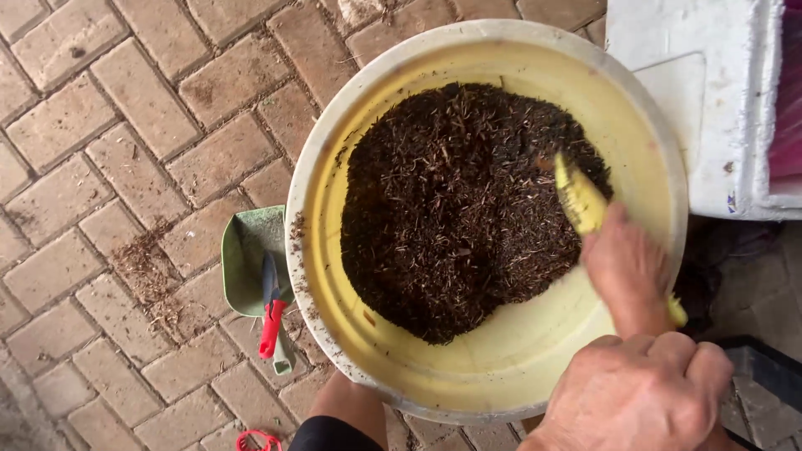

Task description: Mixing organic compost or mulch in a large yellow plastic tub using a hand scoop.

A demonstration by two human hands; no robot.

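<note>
A wide pale-yellow basin [510, 367] stands on the brick paving and holds a heap of dark, fibrous soil [451, 209]. My right hand [626, 271] grips a yellow scoop [578, 199]. The scoop's blade is pushed into the right edge of the heap, and its handle end shows below the hand. My left hand [639, 397] is a closed fist at the bottom right, just in front of the other wrist and beside the basin's near rim. Nothing shows inside the fist.
A green hand shovel [249, 255] lies on the brick paving [125, 125] left of the basin, with red-handled pruners [271, 321] on it. Dry plant bits are scattered nearby. A white foam box [710, 100] stands at the top right. A bare limb with black cloth [347, 413] is under the near rim.
</note>
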